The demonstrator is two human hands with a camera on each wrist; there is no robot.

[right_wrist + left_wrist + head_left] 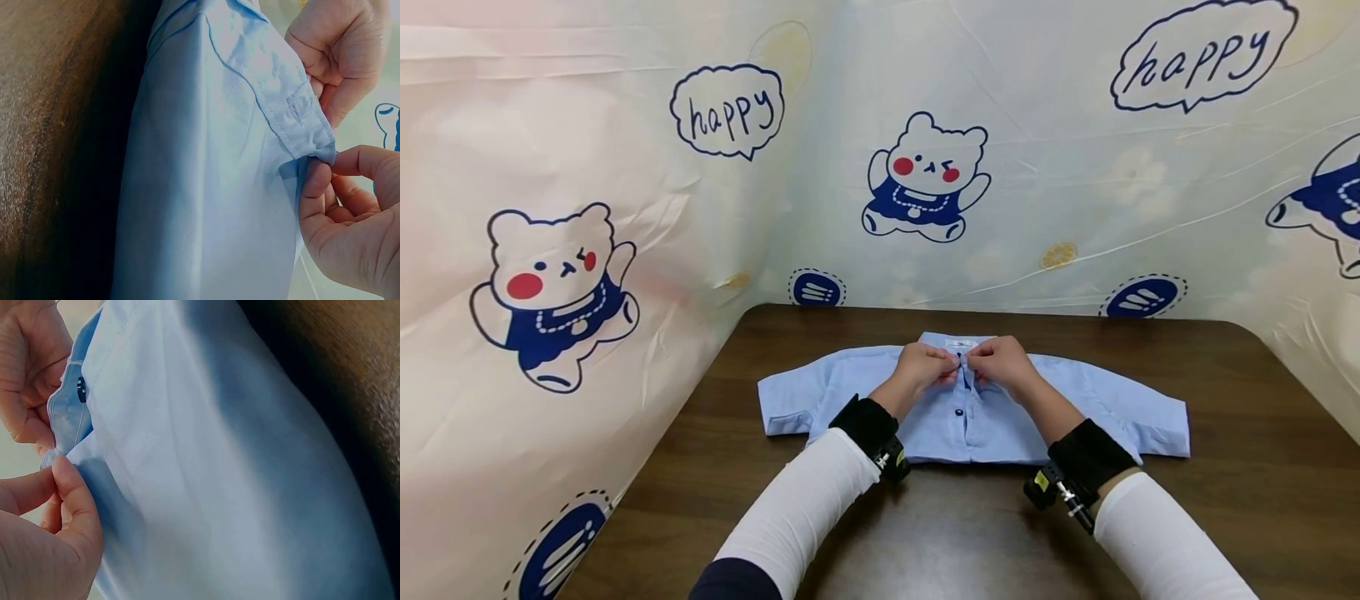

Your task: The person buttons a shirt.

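Observation:
A light blue shirt (853,375) lies front up on the table, sleeves spread to both sides. At its collar, my left hand (922,367) pinches the fabric by the front opening. Just to the right, my right hand (1002,363) pinches the other front edge, fingertips close to the left ones. In the left wrist view, thumb and finger of the left hand (56,531) grip the edge below a dark button (81,389). A buttonhole (297,107) shows on the placket in the right wrist view, beside the pinching right hand (353,212). Fingers hide the top of the opening.
The dark brown wooden table (940,533) extends around the shirt. Behind and at the sides hangs a pale curtain (1045,183) printed with bears and lettering. Another dark button (958,412) sits lower on the shirt front. Black straps with small cameras circle both wrists.

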